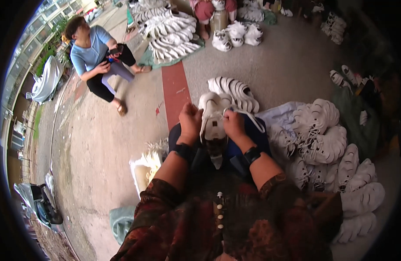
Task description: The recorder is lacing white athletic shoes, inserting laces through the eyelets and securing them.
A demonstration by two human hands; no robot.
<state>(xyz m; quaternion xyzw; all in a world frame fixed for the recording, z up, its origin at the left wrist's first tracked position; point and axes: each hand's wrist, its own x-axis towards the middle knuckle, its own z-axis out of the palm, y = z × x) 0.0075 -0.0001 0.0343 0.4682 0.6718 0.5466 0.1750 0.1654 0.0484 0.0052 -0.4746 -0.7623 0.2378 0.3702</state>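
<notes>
I saw the white shoe (212, 114) at twelve o'clock, between the right hand (234, 124), its grip apparently pinching a white lace (255, 118), and the left hand (191, 120), curled closed, its hold hidden. An uneven tug could have tipped the shoe toward the stacked uppers (239, 93) at one o'clock.

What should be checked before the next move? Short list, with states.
1. Left hand at the left side of the white shoe: ok.
2. Right hand at the shoe's right side: ok.
3. Firm grip on the white cord: cannot tell, too small.
4. Cord free of slack: not ok, it loops out to the right.
5. Seated person in blue away from both hands: ok.
</notes>
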